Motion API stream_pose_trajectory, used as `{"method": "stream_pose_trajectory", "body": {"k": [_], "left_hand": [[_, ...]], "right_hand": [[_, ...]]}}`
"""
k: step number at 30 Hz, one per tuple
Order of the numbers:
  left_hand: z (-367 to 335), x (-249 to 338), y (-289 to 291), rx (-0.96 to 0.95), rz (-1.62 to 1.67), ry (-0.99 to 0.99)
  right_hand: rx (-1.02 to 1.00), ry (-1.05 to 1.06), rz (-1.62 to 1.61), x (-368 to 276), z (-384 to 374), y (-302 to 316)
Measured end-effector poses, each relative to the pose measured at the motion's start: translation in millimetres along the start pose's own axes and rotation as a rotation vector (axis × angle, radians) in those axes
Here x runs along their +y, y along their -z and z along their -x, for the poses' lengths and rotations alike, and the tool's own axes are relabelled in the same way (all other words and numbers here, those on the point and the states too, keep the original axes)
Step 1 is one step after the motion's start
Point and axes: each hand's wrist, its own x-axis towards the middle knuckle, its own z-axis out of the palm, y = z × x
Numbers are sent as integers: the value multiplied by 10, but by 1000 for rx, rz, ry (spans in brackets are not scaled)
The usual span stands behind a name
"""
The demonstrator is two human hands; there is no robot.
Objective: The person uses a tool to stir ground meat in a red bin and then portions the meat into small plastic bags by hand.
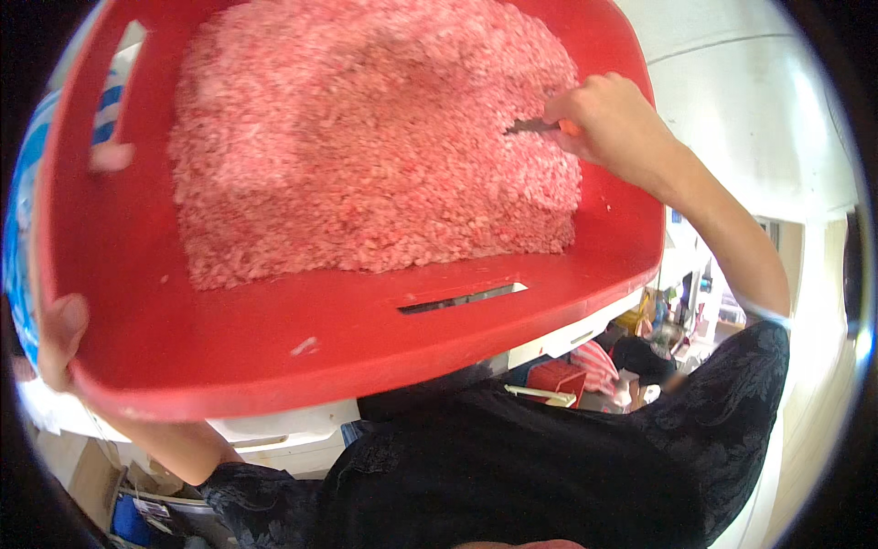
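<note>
A large red plastic tub (302, 343) with slotted handles fills the upper view, holding a thick mass of pink ground meat (384, 156). At its near left corner my left hand (62, 339) grips the rim, thumb on the inner side; its other fingers are mostly hidden behind the wall. My right hand (604, 128) is closed over the right part of the meat. From its fingers sticks a small tool (529, 126) with a dark, jagged blade and a bit of orange at the grip; its exact kind is unclear.
Blue-and-white striped plastic (27, 220) shows beyond the tub's left side. A pale, shiny surface (732, 110) lies to the right. Under the tub are white containers (293, 425). Lower right, a red crate (555, 380) stands among clutter; a cardboard box (96, 476) is lower left.
</note>
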Motion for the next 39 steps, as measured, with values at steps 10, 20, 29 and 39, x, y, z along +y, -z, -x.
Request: {"method": "stream_pose_trajectory", "body": {"k": [10, 20, 29, 39], "left_hand": [[-129, 43, 132, -92, -3, -66], [-217, 150, 48, -134, -99, -36], [-195, 175, 25, -49, -111, -29], [-154, 118, -24, -40, 1, -49]], "right_hand": [[-20, 82, 178, -575, -499, 886], [144, -272, -349, 767, -124, 1859], [155, 96, -509, 229, -1389, 141], [153, 48, -264, 220, -794, 1060]]}}
